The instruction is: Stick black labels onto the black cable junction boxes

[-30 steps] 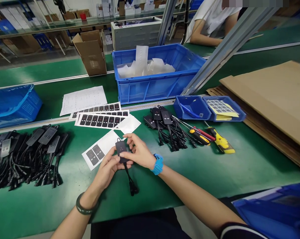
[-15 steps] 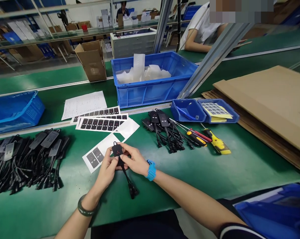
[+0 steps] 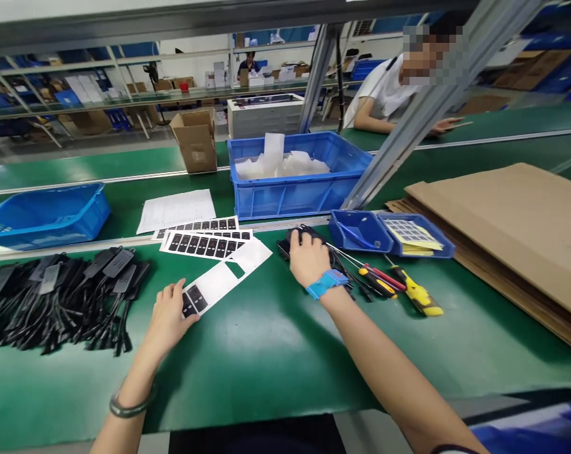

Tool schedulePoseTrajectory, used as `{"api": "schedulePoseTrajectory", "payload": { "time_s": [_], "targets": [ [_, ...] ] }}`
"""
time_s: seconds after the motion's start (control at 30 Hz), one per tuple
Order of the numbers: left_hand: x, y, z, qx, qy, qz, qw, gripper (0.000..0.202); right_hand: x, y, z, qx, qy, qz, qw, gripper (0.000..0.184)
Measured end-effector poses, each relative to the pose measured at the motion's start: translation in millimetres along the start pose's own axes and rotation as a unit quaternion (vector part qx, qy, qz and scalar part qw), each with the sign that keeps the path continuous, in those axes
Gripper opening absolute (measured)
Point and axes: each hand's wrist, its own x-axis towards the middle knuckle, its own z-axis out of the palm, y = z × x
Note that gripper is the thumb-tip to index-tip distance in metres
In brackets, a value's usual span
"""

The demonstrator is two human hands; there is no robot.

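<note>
My left hand (image 3: pixel 169 315) is at the left end of a white sticker sheet (image 3: pixel 219 282), its thumb and fingers closed about the sheet's edge. Two black labels with small symbols show beside the fingers, and the sheet has a cut-out gap farther along. My right hand (image 3: pixel 310 257) reaches over the pile of small black cabled boxes (image 3: pixel 283 250) on the right. Its fingers curl down over a black box there, mostly hidden beneath the hand. Other label sheets (image 3: pixel 200 244) overlap behind the first sheet.
Many black cabled boxes (image 3: pixel 53 296) are heaped at left. Screwdrivers (image 3: pixel 380 282) and a yellow-handled tool (image 3: pixel 420 293) lie at right, before small blue bins (image 3: pixel 361 232). Behind stand a large blue crate (image 3: pixel 280 198) and a sloping metal post (image 3: pixel 399 126); cardboard sheets (image 3: pixel 503 214) are stacked right.
My hands have parted. The black cabled box held between them has gone from the middle; my right hand has moved right to the pile, my left hand left to the sticker sheet. The view has tilted up.
</note>
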Motion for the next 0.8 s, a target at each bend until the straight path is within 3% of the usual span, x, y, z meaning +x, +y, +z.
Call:
{"api": "schedulePoseTrajectory", "payload": {
  "time_s": [0.07, 0.13, 0.27, 0.4, 0.53, 0.67, 0.8],
  "targets": [
    [1.8, -11.5, 1.2, 0.046, -0.017, -0.029, 0.998, 0.079, 3.6, -11.4, -4.6, 0.0, -0.005, -0.015, 1.0, 0.056],
    [3.3, -15.2, 1.6, 0.058, -0.028, -0.045, 0.997, 0.077, 0.3, -37.0, -4.2, 0.061, -0.032, -0.114, 0.991, 0.046],
    [4.4, -12.0, -0.3, 0.066, -0.033, -0.05, 0.996, 0.071, -10.9, -106.7, 11.5, 0.189, -0.104, -0.317, 0.924, 0.029],
    [3.6, -10.4, -0.7, 0.068, -0.032, -0.055, 0.996, 0.072, -15.6, -157.7, 38.1, 0.202, -0.09, -0.344, 0.912, 0.022],
    [2.2, -8.3, -2.3, 0.066, -0.028, -0.055, 0.996, 0.071, -20.1, -173.3, 58.7, 0.206, -0.067, -0.351, 0.911, 0.014],
    [1.8, -6.9, -3.9, 0.063, -0.022, -0.052, 0.996, 0.07, -22.0, -171.5, 67.3, 0.235, -0.052, -0.336, 0.911, 0.016],
    [2.1, -8.5, 0.3, 0.062, -0.015, -0.05, 0.997, 0.071, -23.1, -163.4, 67.8, 0.288, -0.039, -0.338, 0.895, 0.003]
  ]
}}
